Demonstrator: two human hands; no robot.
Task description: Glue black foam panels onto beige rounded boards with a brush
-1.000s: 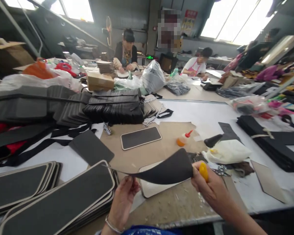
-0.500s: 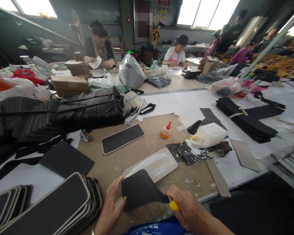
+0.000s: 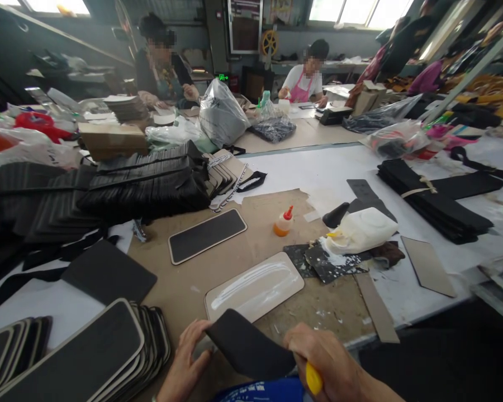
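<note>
A bent black sheet [image 3: 251,346] spans the space between my two hands near the table's front edge. My left hand [image 3: 190,354] is at its left end, fingers curved, thumb and forefinger around the sheet's edge. My right hand [image 3: 324,354] is closed on the sheet's right end and also holds a yellow-handled tool [image 3: 313,378], whose far end is hidden. Just beyond the sheet lies a beige rounded panel [image 3: 255,286] with glossy white streaks. A black panel with a beige rim [image 3: 208,235] lies farther back.
Stacked rimmed panels [image 3: 88,352] fill the front left. A red-tipped bottle [image 3: 283,221] stands mid-table. At right, a white container [image 3: 366,230] lies by glue-spotted black scraps [image 3: 327,262]. Black bundles [image 3: 440,201] lie beyond. Two people sit across the table.
The black sheet has moved down and right and now bends more, tilting down to the right. My right hand has turned, showing more of the yellow handle. My left hand has closed in on the sheet.
</note>
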